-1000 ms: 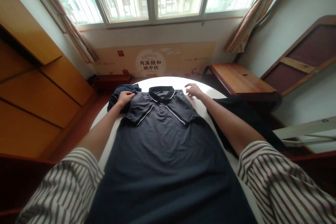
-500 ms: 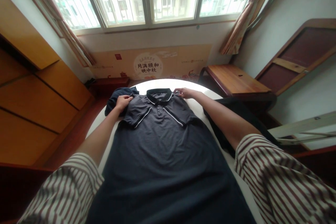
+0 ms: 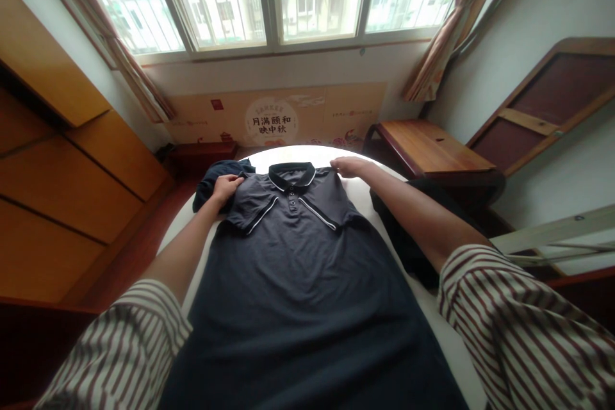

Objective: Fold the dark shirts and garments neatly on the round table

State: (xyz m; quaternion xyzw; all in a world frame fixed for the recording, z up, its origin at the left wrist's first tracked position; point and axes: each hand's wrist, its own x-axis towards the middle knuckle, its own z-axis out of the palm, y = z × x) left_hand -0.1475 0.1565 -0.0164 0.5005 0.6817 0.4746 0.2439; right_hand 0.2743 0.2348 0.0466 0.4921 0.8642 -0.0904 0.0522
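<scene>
A dark polo shirt [image 3: 298, 275] lies front up, its black collar [image 3: 292, 177] with white piping at the far end. Both short sleeves are folded inward over the chest, their white-striped cuffs slanting toward the buttons. My left hand [image 3: 227, 188] is closed on the shirt's left shoulder edge, fingers pinching the cloth. At the opposite shoulder, my right hand [image 3: 348, 167] pinches the cloth at the outer corner. The shirt's lower end runs toward me out of the bottom of the view.
Under the shirt is a white round table [image 3: 269, 155]. A bundled dark cloth [image 3: 216, 173] lies beside my left hand. Dark fabric [image 3: 408, 224] is by the table's right side. A wooden side table [image 3: 437, 147] stands at the right, with yellow cabinets [image 3: 72, 186] at the left.
My right hand has moved outward to the right, from near the collar to the shirt's shoulder corner, drawing the cloth flatter. My left hand has stayed in place.
</scene>
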